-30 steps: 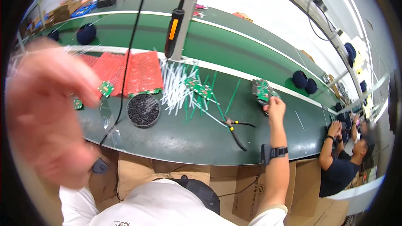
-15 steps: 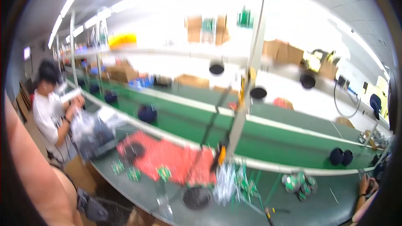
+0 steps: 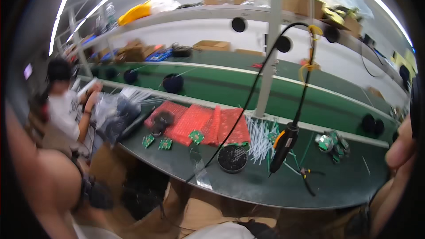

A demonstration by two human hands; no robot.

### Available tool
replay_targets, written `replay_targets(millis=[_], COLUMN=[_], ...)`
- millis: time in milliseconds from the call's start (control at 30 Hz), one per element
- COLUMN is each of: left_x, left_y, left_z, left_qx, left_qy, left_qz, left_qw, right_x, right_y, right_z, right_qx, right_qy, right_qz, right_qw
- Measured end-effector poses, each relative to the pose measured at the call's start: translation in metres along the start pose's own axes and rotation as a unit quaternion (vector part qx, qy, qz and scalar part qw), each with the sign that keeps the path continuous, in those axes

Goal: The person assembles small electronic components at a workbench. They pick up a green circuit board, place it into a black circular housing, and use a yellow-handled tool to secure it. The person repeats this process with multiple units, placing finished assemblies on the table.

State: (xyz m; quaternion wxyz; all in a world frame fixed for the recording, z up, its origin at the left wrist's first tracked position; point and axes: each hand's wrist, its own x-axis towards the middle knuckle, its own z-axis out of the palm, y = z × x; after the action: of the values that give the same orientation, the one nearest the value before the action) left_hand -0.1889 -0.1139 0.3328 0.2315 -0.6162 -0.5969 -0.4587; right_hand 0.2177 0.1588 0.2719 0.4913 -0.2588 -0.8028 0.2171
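Note:
At the left rim, large and close to the camera, is my left hand and arm (image 3: 48, 181); they are blurred and its fingers cannot be made out. My right hand (image 3: 399, 146) is raised at the right rim, cut off by the dark edge, so what it touches is hidden. Neither hand is on the bench. Before me lie red bubble-wrap bags (image 3: 190, 124), small green circuit boards (image 3: 165, 144), a round dish of small black parts (image 3: 232, 158) and white strips (image 3: 261, 139). A black-and-orange electric screwdriver (image 3: 284, 147) hangs on its cable above the bench.
Pliers (image 3: 305, 178) and a cluster of green-and-silver parts (image 3: 332, 145) lie on the right. Behind runs a green conveyor belt (image 3: 212, 86) carrying dark round pieces (image 3: 172, 82). A co-worker (image 3: 66, 106) at the left handles plastic bags. A metal post (image 3: 268, 62) rises by the bench.
The view has shifted, showing more of the near bench edge and my lap. My right hand now appears large at the right rim. My left arm stays at the left rim.

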Motion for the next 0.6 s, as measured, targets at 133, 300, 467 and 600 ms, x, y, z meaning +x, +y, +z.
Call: replay_targets(millis=[133,300,467,600], left_x=[0.019,-0.007,-0.014,-0.022], left_y=[-0.007,-0.006,-0.005,0.005], left_z=[-0.004,0.0,-0.002,-0.002], left_qx=[-0.008,0.0,0.043,0.069], left_qy=[-0.002,0.014,0.031,0.046], left_qz=[0.004,0.004,-0.003,0.005], left_qw=[1.0,1.0,0.999,0.997], right_x=[0.008,-0.022,-0.011,0.004], right_y=[-0.019,-0.006,0.008,0.005], right_z=[-0.001,0.006,0.01,0.024], right_qx=[-0.036,-0.032,-0.038,-0.02], right_qy=[0.025,0.042,0.03,0.028], right_qz=[0.006,-0.021,-0.034,-0.043], right_qw=[0.999,0.998,0.998,0.998])
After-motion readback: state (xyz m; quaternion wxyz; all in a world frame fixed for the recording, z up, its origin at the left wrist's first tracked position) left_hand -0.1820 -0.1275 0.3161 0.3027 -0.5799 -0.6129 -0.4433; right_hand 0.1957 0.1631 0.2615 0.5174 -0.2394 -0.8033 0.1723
